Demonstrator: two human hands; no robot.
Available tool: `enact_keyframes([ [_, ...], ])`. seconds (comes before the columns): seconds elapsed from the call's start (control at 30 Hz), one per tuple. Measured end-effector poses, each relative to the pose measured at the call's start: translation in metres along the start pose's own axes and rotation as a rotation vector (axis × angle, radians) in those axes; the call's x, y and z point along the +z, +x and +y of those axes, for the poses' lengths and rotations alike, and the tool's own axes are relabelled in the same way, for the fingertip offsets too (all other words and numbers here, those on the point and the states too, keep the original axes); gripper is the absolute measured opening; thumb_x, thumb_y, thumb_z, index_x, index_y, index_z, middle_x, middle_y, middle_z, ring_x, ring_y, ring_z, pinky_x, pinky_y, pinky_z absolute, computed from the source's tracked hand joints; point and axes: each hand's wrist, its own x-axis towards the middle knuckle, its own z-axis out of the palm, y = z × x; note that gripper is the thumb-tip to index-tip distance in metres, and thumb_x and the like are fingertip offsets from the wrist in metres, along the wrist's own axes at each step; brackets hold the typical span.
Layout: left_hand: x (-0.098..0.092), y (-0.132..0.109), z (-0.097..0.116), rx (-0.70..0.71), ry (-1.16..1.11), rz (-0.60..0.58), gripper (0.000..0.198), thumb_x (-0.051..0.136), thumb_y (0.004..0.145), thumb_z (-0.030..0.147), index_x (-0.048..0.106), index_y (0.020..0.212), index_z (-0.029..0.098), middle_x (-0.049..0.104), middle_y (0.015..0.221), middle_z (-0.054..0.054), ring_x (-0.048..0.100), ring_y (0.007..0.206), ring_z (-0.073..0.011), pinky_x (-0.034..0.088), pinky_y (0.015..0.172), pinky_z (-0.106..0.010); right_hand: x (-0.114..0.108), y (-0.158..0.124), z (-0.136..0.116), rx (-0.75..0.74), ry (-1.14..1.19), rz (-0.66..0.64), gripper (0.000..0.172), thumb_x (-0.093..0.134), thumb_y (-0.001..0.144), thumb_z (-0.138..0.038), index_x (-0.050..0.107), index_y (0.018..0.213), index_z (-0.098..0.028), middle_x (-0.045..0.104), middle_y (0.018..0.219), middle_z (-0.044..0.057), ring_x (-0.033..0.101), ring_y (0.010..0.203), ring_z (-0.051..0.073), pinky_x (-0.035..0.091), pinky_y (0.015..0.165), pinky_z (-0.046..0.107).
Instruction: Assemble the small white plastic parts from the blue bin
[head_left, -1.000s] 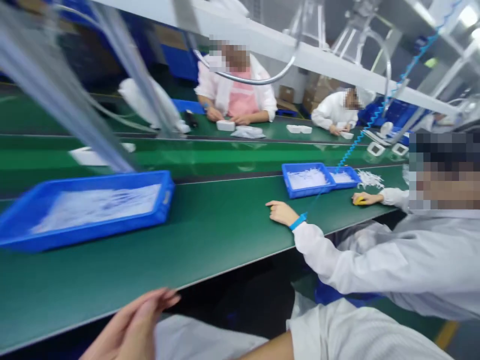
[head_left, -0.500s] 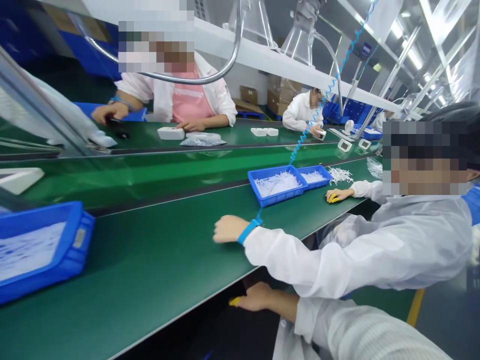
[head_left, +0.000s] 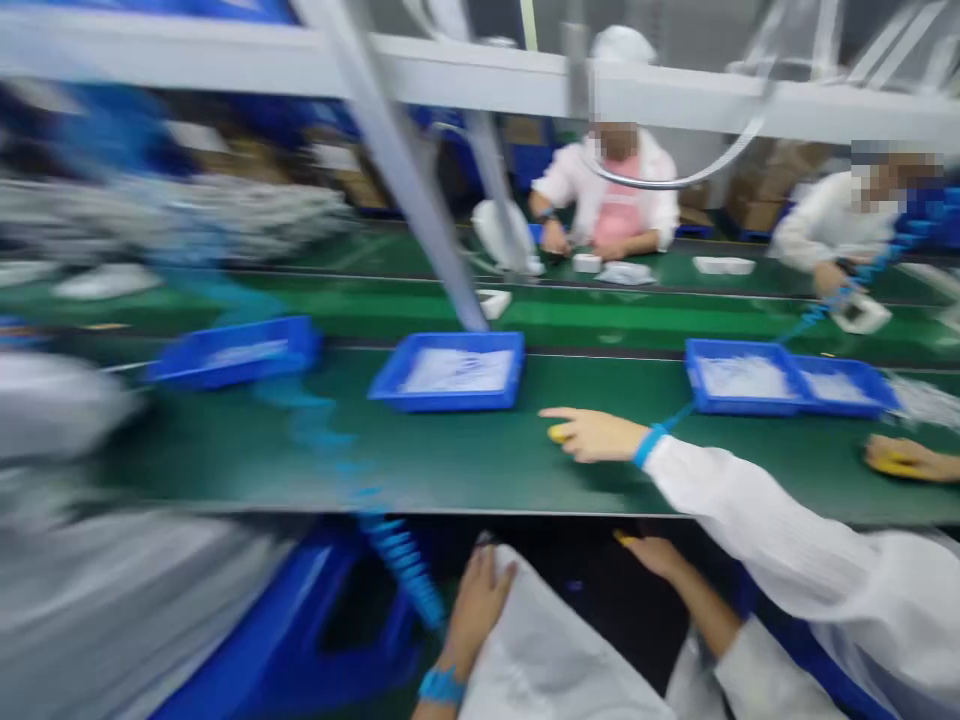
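Both hands are low in the head view, under the front edge of the green table (head_left: 450, 465). My left hand (head_left: 474, 598) lies flat with fingers stretched on the white cloth (head_left: 540, 650) over my lap; a blue wrist strap (head_left: 441, 686) circles that wrist. My right hand (head_left: 654, 553) hovers beside it with fingers extended to the left, a yellow cot on one fingertip, and holds nothing. A coiled blue cord (head_left: 397, 560) hangs just left of my left hand. The whole picture is smeared by motion.
A co-worker's hand (head_left: 592, 435) in a white sleeve with a blue band rests on the table above mine. Blue trays (head_left: 450, 372) (head_left: 232, 350) (head_left: 742, 378) of white parts stand along the table. Beyond a green conveyor (head_left: 600, 320), other people sit working.
The view has swung left and down, so the trays shifted right. My left hand has come into view, flat on my lap. The co-worker's hand still rests on the table.
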Motion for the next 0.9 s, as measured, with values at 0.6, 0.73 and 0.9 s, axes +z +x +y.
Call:
enact_keyframes([
  [0.6,-0.173,-0.009,-0.027,0.095,-0.827,0.045,0.058,0.063,0.094,0.071,0.079,0.116,0.019,0.080,0.108,-0.015,0.077,0.097,-0.0279,0.064,0.086,-0.041,-0.097,-0.025,0.101,-0.116,0.173,0.363,0.046,0.075,0.078,-0.012,0.080,0.124,-0.017,0.034,0.066,-0.006,0.040,0.051,0.009,0.038,0.047,0.018],
  [0.73,-0.281,0.038,-0.020,0.193,-0.814,0.434,0.054,0.061,0.096,0.067,0.076,0.112,0.017,0.077,0.099,-0.014,0.072,0.080,-0.0219,0.060,0.071,-0.035,-0.099,-0.027,0.111,-0.080,0.172,0.392,0.045,0.076,0.078,-0.018,0.081,0.123,-0.020,0.034,0.066,-0.004,0.040,0.050,0.010,0.041,0.046,0.019],
  [0.9,-0.371,0.157,-0.024,0.084,-0.528,0.748,0.053,0.057,0.098,0.050,0.063,0.136,0.014,0.070,0.135,-0.018,0.072,0.096,-0.0229,0.062,0.084,-0.038,-0.097,-0.031,0.126,-0.025,0.132,0.488,0.065,0.081,0.070,-0.027,0.078,0.134,-0.033,0.036,0.066,-0.002,0.045,0.051,0.013,0.052,0.049,0.023],
])
